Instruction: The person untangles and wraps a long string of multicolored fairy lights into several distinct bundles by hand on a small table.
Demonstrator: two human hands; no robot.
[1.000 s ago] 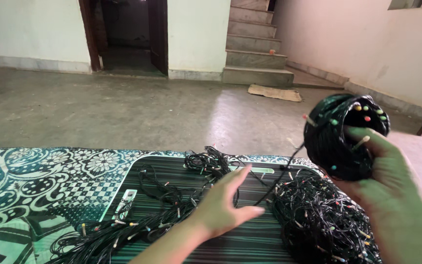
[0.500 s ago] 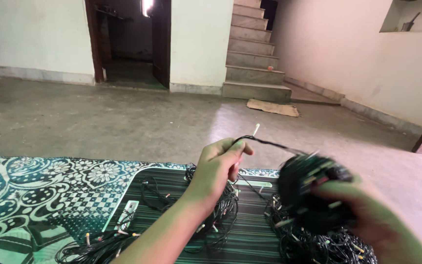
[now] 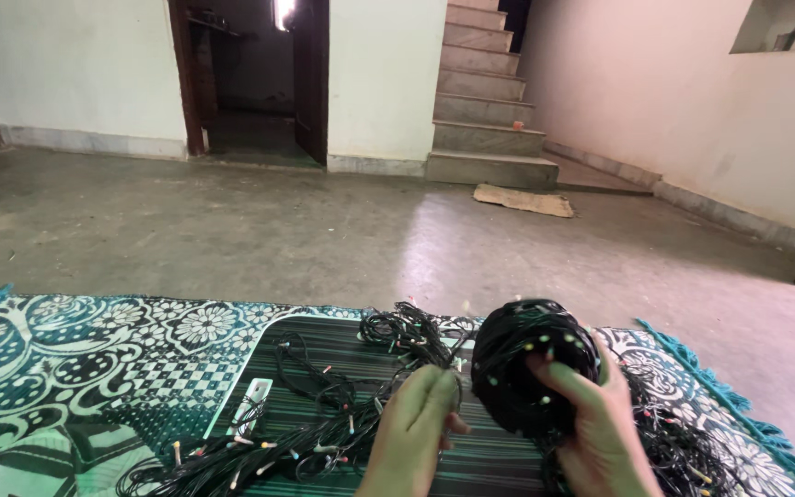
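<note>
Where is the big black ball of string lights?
In the head view, the black wound ball of string lights sits right of centre, gripped by the right hand, beside the left hand.

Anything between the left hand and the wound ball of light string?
Nothing visible. The left hand sits just left of the ball, which the right hand holds, with only a small gap over the striped mat. Loose string lies farther left.

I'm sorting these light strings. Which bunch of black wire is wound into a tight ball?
The round ball of black light-string wire gripped by the right hand. The other black wire bunches, like the loose tangle spread on the striped mat, lie flat and unwound.
</note>
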